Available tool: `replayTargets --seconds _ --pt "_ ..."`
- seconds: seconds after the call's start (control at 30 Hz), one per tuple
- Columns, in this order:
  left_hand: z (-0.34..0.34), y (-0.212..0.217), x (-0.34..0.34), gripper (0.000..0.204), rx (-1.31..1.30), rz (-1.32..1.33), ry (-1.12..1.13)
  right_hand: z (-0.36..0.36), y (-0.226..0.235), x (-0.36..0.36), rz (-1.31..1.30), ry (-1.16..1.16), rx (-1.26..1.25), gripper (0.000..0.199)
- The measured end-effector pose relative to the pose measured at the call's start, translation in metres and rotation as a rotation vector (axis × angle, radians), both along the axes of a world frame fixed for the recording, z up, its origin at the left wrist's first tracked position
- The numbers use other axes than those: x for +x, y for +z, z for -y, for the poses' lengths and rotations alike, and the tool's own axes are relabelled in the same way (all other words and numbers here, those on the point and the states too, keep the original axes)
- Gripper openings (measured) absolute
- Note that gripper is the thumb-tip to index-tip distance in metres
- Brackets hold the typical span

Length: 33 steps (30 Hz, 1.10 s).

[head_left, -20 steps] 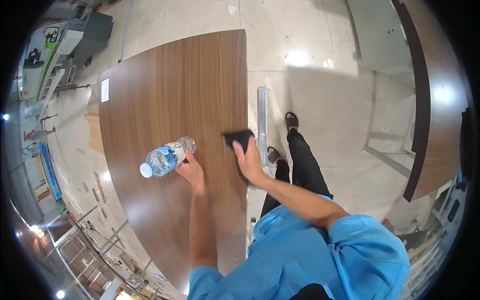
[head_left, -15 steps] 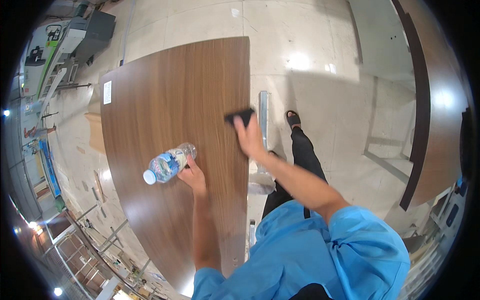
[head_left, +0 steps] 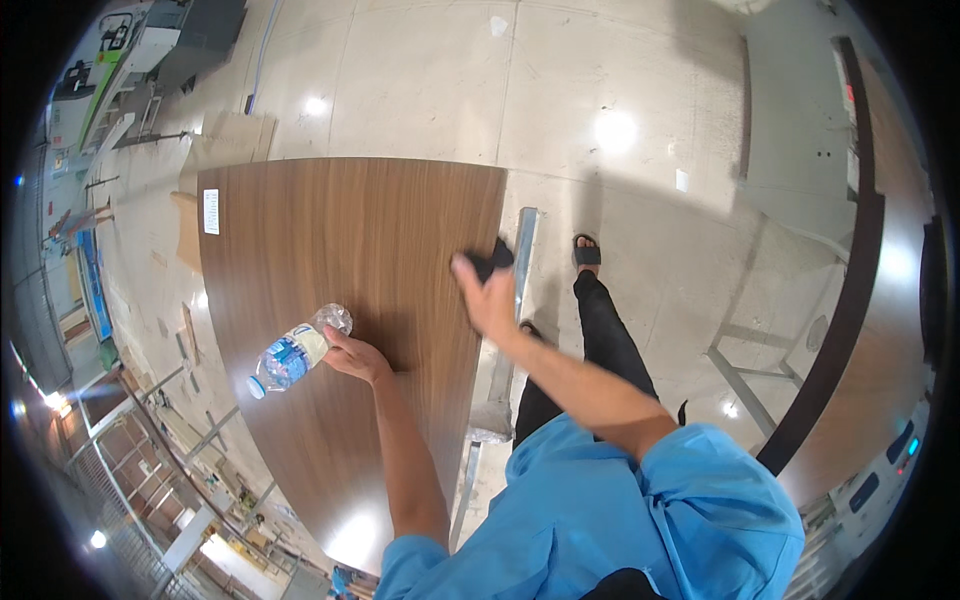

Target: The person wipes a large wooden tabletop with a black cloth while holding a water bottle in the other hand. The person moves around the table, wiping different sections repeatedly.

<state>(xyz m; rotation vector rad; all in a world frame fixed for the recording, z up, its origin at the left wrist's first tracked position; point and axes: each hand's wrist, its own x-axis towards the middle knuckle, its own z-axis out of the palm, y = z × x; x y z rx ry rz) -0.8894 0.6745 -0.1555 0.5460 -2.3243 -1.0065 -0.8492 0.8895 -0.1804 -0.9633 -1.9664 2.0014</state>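
Observation:
A wide wood-grain panel (head_left: pixel 330 230) lies flat in front of me, with a small white label (head_left: pixel 211 212) at its far left corner. My left hand (head_left: pixel 355 352) is closed round the base end of a clear plastic bottle (head_left: pixel 300 350) with a blue cap, held tilted over the panel. At the panel's right edge my right hand (head_left: pixel 490 300) grips a black cloth (head_left: pixel 488 262), which is partly hidden by the fingers and a little blurred. I cannot tell whether the cloth is pressed on the surface.
A metal bar (head_left: pixel 525 255) runs along the panel's right side, near my sandalled feet (head_left: pixel 587 250). Farther right stands a brown-topped table (head_left: pixel 850 330) with a dark edge. Machinery (head_left: pixel 150 60) is at the far left, and metal frames (head_left: pixel 150 480) at the near left.
My left hand has moved the bottle left over the panel. My right hand still holds the black cloth near the right edge, its grip turned slightly. The whole view has shifted.

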Motion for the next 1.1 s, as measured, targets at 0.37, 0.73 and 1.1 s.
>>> replayTargets --seconds 0.37,0.73,1.1 --pt "0.003 -0.009 0.003 0.053 -0.077 -0.078 0.015 -0.139 0.028 -0.168 0.150 1.070 0.083 0.061" --pt "-0.029 -0.008 -0.016 0.037 0.035 -0.123 0.317 -0.138 0.038 -0.182 -0.466 1.608 0.710 0.062" --pt "-0.045 -0.005 -0.019 0.058 -0.215 0.270 0.605 -0.012 -0.038 -0.314 -0.309 1.484 -0.249 0.055"
